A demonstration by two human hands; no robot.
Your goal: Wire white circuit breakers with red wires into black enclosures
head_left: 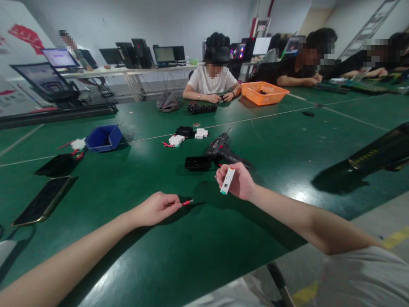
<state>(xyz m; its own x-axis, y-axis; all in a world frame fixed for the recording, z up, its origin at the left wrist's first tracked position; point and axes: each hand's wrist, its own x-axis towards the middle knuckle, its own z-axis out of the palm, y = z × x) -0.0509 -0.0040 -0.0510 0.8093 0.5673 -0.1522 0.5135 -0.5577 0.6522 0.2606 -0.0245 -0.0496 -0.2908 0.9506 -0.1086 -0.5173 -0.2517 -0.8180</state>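
Note:
My left hand is closed in a pinch on a short red wire, whose bare tip points right. Raised a little above the table, my right hand grips a slim white circuit breaker with orange and green ends. Just behind that hand lies a black power screwdriver, beside a small black tray. Farther back are two more white breakers, one with red wires and the other to its right, near a black block.
On the left are a blue bin, another white module, a black pouch and a phone. Across the green table, a person sits near an orange basket. A dark object extends in from the right.

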